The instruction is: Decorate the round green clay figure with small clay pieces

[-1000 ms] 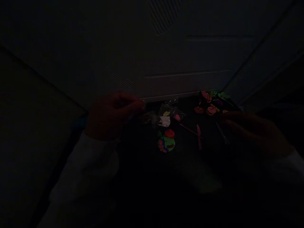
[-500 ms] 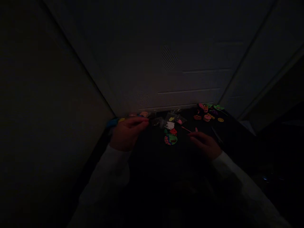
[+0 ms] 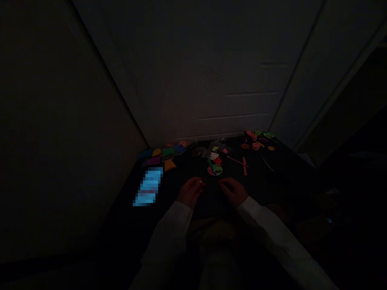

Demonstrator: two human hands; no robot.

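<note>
The scene is very dark. My left hand [image 3: 191,192] is low over the near part of the black table, its fingers pinched, with a tiny white bit [image 3: 201,181] at the tips. To its right, my right hand [image 3: 234,191] has thumb and fingers drawn together; whatever they may hold cannot be made out. Just beyond both hands lies a round green disc [image 3: 215,170] with blue and pink-red decoration. A red piece [image 3: 217,161] and a white piece [image 3: 213,156] lie behind it. A thin pink stick [image 3: 237,161] crosses a pink plastic knife [image 3: 244,167] farther right.
At the left are several coloured packets, among them an orange packet [image 3: 169,164] and a green packet [image 3: 168,152]. A glowing blurred blue screen [image 3: 149,187] lies nearer. Small colourful figures [image 3: 256,146] stand back right. A white panelled door [image 3: 242,76] rises behind the table.
Both hands have drawn back toward me and closer together, the left from beside the packets, the right from beside the pink stick. The screen and more packets now show.
</note>
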